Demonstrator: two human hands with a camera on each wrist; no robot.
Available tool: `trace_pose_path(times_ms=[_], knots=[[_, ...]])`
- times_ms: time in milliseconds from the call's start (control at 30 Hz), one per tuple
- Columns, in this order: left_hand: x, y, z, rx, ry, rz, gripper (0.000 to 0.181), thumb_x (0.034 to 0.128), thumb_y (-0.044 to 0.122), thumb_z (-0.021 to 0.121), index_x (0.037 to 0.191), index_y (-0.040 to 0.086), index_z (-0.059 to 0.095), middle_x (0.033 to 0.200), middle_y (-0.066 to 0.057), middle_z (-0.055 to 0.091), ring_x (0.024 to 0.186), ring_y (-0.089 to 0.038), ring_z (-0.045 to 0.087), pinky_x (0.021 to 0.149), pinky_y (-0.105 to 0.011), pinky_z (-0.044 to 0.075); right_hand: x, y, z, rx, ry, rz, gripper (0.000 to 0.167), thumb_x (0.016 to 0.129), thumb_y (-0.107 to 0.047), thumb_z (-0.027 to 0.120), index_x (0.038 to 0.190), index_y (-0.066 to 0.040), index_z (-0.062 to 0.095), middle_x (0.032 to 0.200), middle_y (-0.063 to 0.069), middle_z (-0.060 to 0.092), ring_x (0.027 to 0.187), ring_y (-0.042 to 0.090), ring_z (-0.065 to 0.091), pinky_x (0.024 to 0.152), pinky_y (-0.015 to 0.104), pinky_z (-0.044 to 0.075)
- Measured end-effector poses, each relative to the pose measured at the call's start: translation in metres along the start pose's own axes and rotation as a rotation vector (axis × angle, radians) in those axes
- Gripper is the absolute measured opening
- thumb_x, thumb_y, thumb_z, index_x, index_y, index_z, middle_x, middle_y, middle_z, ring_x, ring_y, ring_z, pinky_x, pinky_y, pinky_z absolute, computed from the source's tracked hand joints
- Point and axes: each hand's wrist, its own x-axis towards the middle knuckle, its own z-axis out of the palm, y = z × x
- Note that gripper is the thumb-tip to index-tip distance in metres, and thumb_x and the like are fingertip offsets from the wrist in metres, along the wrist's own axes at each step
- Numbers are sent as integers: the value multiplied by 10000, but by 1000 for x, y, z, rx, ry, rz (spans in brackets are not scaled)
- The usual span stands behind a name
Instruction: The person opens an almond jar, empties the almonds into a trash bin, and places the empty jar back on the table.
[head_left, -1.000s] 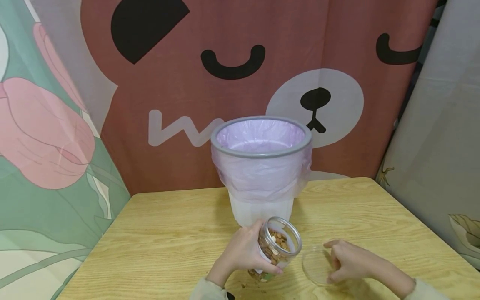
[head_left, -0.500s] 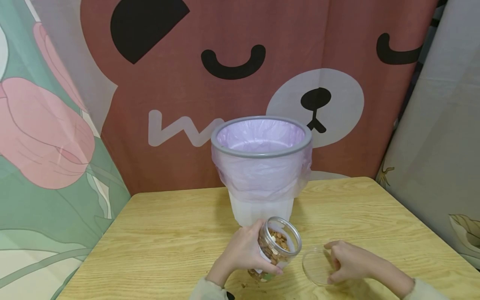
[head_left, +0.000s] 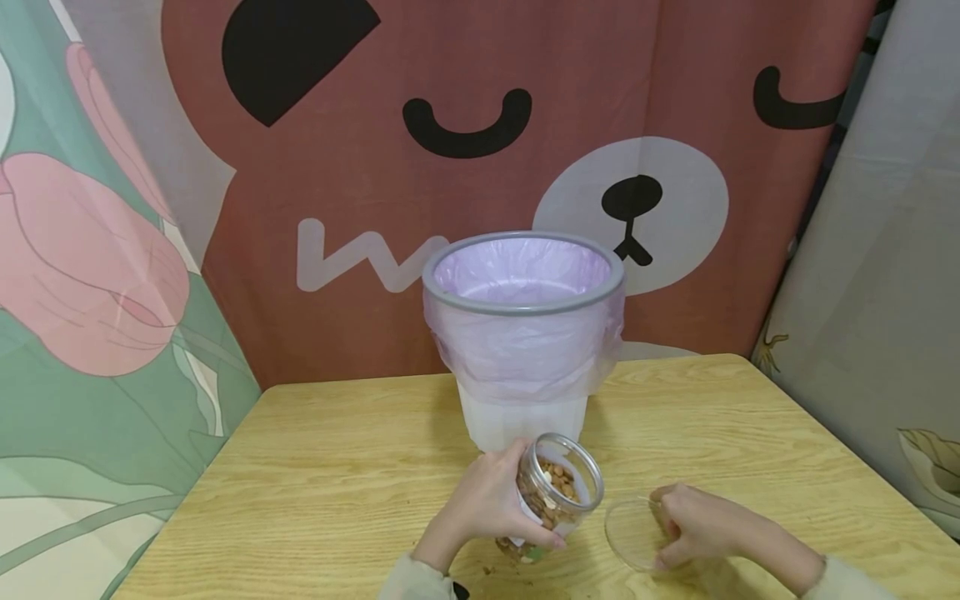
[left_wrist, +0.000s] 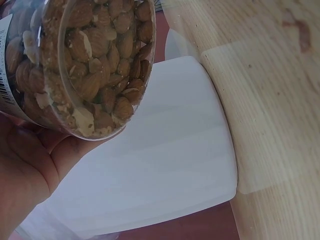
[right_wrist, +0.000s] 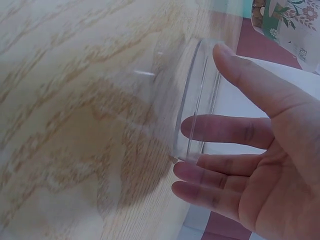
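My left hand (head_left: 483,500) grips an open clear jar (head_left: 528,546) of almonds (head_left: 558,481), its mouth tilted toward the right. The left wrist view shows the base of the jar (left_wrist: 100,60) packed with almonds, with the left hand (left_wrist: 27,165) around its side. A round clear lid (head_left: 632,535) lies to the right of the jar, low over the table. My right hand (head_left: 708,525) holds the lid's right edge. In the right wrist view, thumb and fingers of the right hand (right_wrist: 280,165) span the rim of the lid (right_wrist: 200,80).
Behind the jar stands a white bin (head_left: 522,417) with a purple liner (head_left: 525,350) under a grey ring (head_left: 522,309). Small crumbs lie on the wooden table (head_left: 337,467) near the jar. Printed curtains (head_left: 360,333) hang behind and at both sides.
My right hand and the lid's far edge have shifted very slightly toward me. The left hand and jar have stayed in place.
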Motion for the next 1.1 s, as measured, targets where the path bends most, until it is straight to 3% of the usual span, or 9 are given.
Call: trace_pose_path(times_ms=[67,167,233,333,600,933,1100], knots=[[0,0,0,4,-2,-1,887,497,548,796,1179,100,448,901,71,579,730,9,532,623,-144,439,0,1,0,8,-9,-6,408,686,-428,718,458,-144,532,969,350,554,708,275,628,474,181,409],[0,0,0,8,-3,-2,874,498,545,798,1168,103,451,892,74,577,722,10,530,617,-143,437,-1,1,2,-2,-4,-20,390,689,-437,709,477,-152,550,878,135,598,592,121,569,474,170,404],[0,0,0,10,-2,0,872,497,550,796,1165,106,452,888,77,576,719,12,529,615,-142,436,-1,2,3,-18,7,-27,383,690,-442,704,489,-155,550,794,-36,528,524,-10,436,453,160,385],[0,0,0,13,-1,1,871,494,558,793,1160,112,452,882,82,574,713,14,526,610,-140,434,-2,2,5,-52,28,-28,373,682,-448,705,504,-159,550,712,-142,384,513,-42,336,437,162,361],[1,1,0,20,-2,-5,870,488,540,804,1161,112,456,890,82,576,730,7,530,619,-148,437,-2,1,6,-96,45,-24,374,655,-471,708,513,-163,551,697,-143,355,537,-29,333,452,161,359],[0,1,1,10,0,-8,867,486,547,801,1156,115,459,887,85,575,731,9,529,618,-147,436,-2,2,7,-88,49,-27,352,653,-438,732,508,-163,565,752,-84,474,525,-26,368,440,169,365],[0,1,1,5,2,-4,863,486,558,796,1148,119,460,871,92,569,715,16,522,608,-138,431,-2,4,4,-66,39,-26,305,674,-456,712,539,-197,624,772,-18,604,705,213,588,513,226,447]])
